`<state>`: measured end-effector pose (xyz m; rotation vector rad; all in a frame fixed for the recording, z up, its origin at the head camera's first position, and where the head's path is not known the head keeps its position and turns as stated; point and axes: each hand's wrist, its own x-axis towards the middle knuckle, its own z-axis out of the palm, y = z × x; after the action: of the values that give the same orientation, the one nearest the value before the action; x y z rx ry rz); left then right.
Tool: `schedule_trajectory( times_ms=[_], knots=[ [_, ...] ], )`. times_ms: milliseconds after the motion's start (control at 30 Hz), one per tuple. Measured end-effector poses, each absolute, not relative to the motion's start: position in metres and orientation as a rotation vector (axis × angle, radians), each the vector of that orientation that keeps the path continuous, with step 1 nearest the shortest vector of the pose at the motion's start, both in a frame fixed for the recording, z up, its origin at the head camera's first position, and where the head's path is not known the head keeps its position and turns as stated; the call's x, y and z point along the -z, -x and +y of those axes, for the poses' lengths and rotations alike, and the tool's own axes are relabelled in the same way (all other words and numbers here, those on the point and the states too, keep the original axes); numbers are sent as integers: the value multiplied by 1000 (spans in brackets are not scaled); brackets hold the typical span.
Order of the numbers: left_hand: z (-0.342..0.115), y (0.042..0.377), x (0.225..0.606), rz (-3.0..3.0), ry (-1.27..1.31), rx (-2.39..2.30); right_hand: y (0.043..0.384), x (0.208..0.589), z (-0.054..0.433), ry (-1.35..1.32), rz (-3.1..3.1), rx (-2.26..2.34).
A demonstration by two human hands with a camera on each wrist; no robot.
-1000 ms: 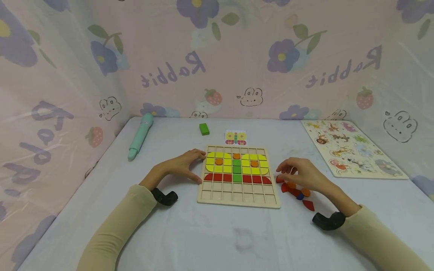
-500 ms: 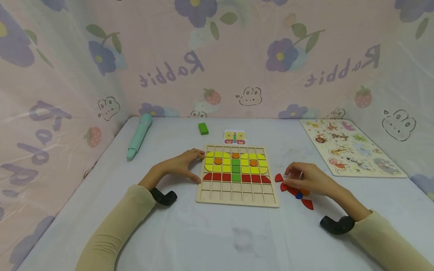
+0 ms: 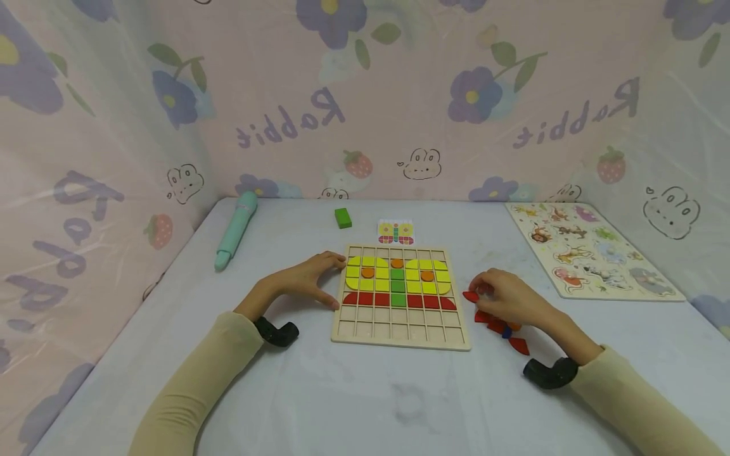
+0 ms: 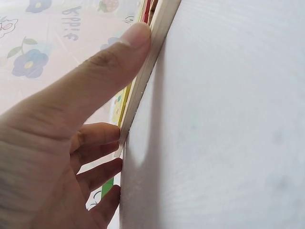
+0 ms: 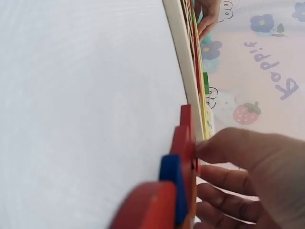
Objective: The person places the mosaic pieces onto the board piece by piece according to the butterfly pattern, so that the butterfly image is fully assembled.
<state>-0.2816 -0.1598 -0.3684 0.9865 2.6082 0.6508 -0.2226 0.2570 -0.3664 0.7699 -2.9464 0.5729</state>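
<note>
A wooden grid board (image 3: pixel 373 332) holds yellow, green, orange and red pieces laid out in a butterfly shape. My left hand (image 3: pixel 308 277) rests against its left edge, and in the left wrist view the thumb and fingertips touch the rim. Right of the board, my right hand (image 3: pixel 510 297) pinches a red quarter-round block (image 3: pixel 470 296), seen as a red sliver between thumb and forefinger in the right wrist view. Beneath this hand lie more red blocks (image 3: pixel 519 346), a blue block (image 3: pixel 506 332) and an orange one, partly hidden by the fingers.
Behind the board lies a butterfly pattern card (image 3: pixel 396 232), with a green block (image 3: pixel 343 218) to its left. A mint-green stick-like object (image 3: pixel 236 231) lies far left. An animal puzzle board (image 3: pixel 593 253) occupies the back right. Printed cloth walls surround the table.
My right hand first drew back to the right from the red quarter-round block, then returned left and took hold of it, tilting it. My left hand stays at the board's edge.
</note>
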Motion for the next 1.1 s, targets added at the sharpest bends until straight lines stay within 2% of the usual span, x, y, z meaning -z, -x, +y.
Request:
schedule_trajectory(
  times_ms=[367,667,1100],
  knots=[
    [-161,283,370,2618,-1032,-644,226,363,261,-941,-2861,-681],
    [-160,282,369,2616,-1008,-650,210,361,242,-1384,-2687,-899],
    [-161,283,370,2624,-1017,-633,211,363,236,-1372,-2796,-889]
  ],
)
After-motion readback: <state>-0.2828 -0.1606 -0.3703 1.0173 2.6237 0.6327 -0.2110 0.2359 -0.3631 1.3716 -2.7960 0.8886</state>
